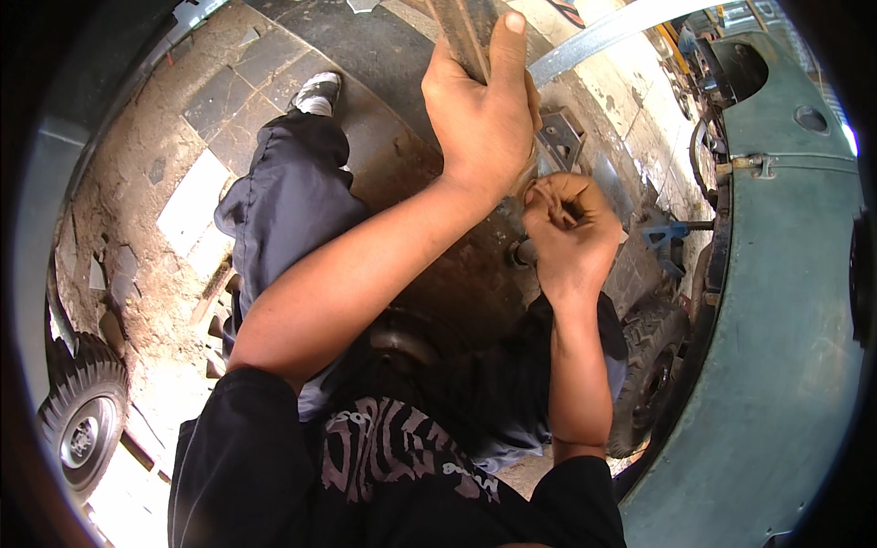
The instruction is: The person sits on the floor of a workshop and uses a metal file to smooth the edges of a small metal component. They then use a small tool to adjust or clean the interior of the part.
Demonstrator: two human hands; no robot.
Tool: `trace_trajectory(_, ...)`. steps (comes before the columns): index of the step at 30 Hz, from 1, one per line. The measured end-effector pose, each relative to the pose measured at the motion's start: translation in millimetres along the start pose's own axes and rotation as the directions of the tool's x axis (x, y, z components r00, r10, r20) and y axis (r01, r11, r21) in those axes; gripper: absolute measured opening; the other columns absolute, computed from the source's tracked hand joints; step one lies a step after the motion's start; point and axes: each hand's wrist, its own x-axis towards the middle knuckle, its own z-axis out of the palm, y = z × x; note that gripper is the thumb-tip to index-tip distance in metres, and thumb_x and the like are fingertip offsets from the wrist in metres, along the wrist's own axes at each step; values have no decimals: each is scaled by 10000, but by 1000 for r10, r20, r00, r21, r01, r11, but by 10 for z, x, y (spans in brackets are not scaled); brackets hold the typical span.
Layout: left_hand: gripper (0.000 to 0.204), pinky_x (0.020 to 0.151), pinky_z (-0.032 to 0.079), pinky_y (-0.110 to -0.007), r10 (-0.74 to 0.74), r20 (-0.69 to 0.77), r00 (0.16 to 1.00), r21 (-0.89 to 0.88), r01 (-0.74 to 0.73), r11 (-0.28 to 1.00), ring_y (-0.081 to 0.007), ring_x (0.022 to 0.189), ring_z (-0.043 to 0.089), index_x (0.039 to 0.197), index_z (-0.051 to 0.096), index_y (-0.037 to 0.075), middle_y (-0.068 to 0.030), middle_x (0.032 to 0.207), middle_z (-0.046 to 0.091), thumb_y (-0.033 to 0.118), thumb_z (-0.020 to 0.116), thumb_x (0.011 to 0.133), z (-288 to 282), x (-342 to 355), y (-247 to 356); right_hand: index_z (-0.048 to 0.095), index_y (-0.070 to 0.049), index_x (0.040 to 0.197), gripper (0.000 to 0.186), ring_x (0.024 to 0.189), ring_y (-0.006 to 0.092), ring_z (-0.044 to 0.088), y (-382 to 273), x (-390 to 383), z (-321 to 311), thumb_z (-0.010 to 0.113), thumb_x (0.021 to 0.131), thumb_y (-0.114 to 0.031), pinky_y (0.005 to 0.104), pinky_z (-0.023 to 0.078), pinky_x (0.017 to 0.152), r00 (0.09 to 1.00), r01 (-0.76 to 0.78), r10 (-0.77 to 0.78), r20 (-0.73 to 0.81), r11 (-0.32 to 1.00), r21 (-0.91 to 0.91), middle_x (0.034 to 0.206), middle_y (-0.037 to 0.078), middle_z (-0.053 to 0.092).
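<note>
My left hand (480, 128) is wrapped round a long, brown, grooved bar (459, 35), its thumb lying along one side. The bar runs out past the upper edge, and whether it is wood or rusty metal I cannot tell. Just below and to the right, my right hand (575, 228) is closed with its fingers curled to the thumb, close to the left wrist. Anything small in that pinch is hidden by the fingers. Beyond the two hands lies a dark metal bracket with holes (559, 137).
A green vehicle body panel (786, 301) lines the right side, with a tyre (653, 374) beside it. Another wheel (87, 425) stands at lower left. A pale metal strip (621, 36) crosses the upper right. A blue clamp-like tool (667, 236) sits near the panel. Loose tiles (195, 203) lie on dirt.
</note>
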Motion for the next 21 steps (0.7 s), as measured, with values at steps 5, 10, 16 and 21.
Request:
trace_trajectory(5, 332, 389, 347, -258, 78, -4, 997, 4, -78, 997, -67, 420, 450, 815, 541, 63, 25, 549, 508, 293, 638, 1034, 10, 29, -53, 697, 40, 930, 107, 757, 22, 601, 135, 94, 39, 743, 833, 46, 180, 486, 687, 999, 36, -35, -6, 997, 68, 817, 14, 696)
trace_trajectory(10, 336, 393, 356, -264, -55, -70, 996, 5, 56, 998, -71, 423, 459, 839, 541, 55, 24, 553, 506, 312, 641, 1030, -1, 55, -15, 690, 49, 950, 106, 771, 32, 611, 156, 30, 76, 738, 855, 55, 189, 500, 710, 998, 63, -62, -10, 994, 92, 827, 16, 697)
trace_trajectory(16, 365, 395, 415, -306, 22, -61, 998, 109, -15, 994, -140, 405, 503, 910, 530, 27, -41, 546, 532, 361, 617, 1028, -43, 46, -35, 695, 45, 938, 94, 756, 36, 612, 168, 58, 89, 741, 856, 45, 200, 513, 705, 995, 100, -98, -20, 985, 139, 827, 29, 709)
trace_trajectory(21, 371, 389, 408, -300, 65, -50, 997, 143, -57, 988, -133, 404, 507, 886, 527, 32, -37, 541, 530, 362, 617, 1029, -39, 75, -59, 702, 45, 936, 112, 742, 29, 618, 177, 96, 115, 759, 839, 43, 198, 510, 680, 988, 150, -144, -63, 984, 94, 797, 36, 717)
